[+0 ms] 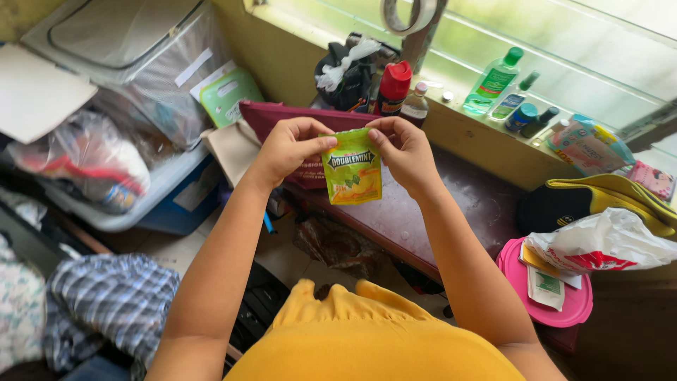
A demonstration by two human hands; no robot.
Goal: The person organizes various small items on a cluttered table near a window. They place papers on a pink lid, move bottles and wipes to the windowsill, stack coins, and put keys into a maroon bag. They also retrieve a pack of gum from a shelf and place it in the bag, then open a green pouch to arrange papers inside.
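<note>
Yellow-green gum pouch (352, 176) is held upright above the maroon desk (451, 204). Its top corners are pinched by the left hand (290, 147) and right hand (403, 149), fingers closed on it.

This is a cluttered room in a home: toiletry bottles (495, 81) stand on the windowsill (486, 137), folded clothes (106, 303) and plastic storage bins (134, 56) fill the floor.

pouch top edge (350, 134): covered by fingertips of left hand (290, 147) and right hand (403, 149) | tape roll (407, 14): cut off by top edge | maroon pouch (282, 116): partly hidden behind both hands | pink lid (546, 296): partly covered by white plastic bag (606, 243) | sill bottles (525, 113): too small to be told apart
</note>
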